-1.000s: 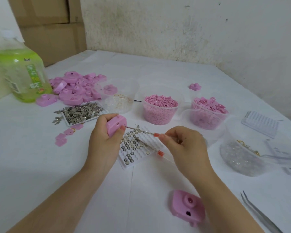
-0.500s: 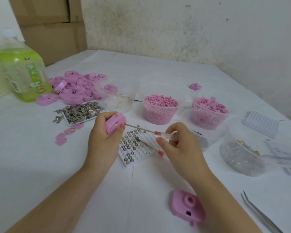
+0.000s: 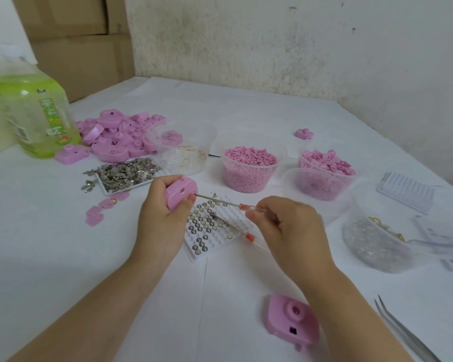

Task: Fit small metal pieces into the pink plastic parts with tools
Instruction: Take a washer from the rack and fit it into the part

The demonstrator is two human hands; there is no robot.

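Gripping pink part point(image 3: 180, 193), left hand point(image 3: 162, 220); right hand point(image 3: 290, 231) fingers pinching screwdriver point(image 3: 220, 201).

Above the dimpled tray point(image 3: 220, 240), left hand point(image 3: 160, 220) round a plastic part point(image 3: 179, 195), right hand point(image 3: 293, 231) on a screwdriver point(image 3: 220, 201) touching it. Behind, metal pieces point(image 3: 126, 173) left, tubs point(image 3: 249, 180) right. Nearest, loose part point(image 3: 290, 320) left of tweezers point(image 3: 406, 334).

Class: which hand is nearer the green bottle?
Left. The left hand, gripping a pink part, is right of the bottle; the right hand, holding a tool, is farther right.
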